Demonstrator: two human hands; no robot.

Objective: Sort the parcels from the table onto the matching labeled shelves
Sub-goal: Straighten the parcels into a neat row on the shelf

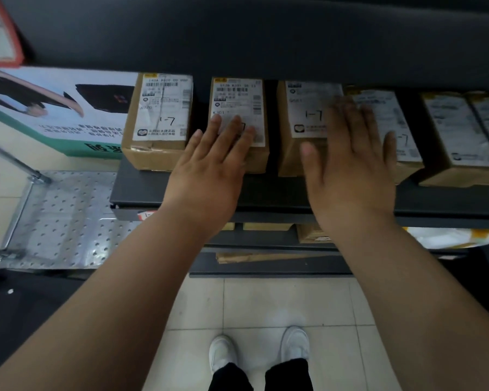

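Where the hands are: both reach forward over the front of a dark shelf that holds a row of cardboard parcels.
Left hand: flat and spread, palm down, fingers lying on the label of the second parcel from the left; it grips nothing.
Right hand: flat and spread, palm down, blurred, over the gap between the third parcel and the fourth parcel; whether it touches them cannot be told, and it grips nothing.
Parcels: the first parcel stands just left of the second; two more boxes sit at the far right. Several labels show a handwritten "1-7".
Shelf tag: a small tag on the shelf's front edge, partly hidden by the left forearm.
Above: another dark shelf overhangs the backs of the parcels.
Below: lower shelves hold more cardboard boxes, mostly hidden by the arms.
Left side: a metal cart with a perforated deck, and a printed poster board behind it.
Floor: pale tiles, with the person's white shoes at the bottom.
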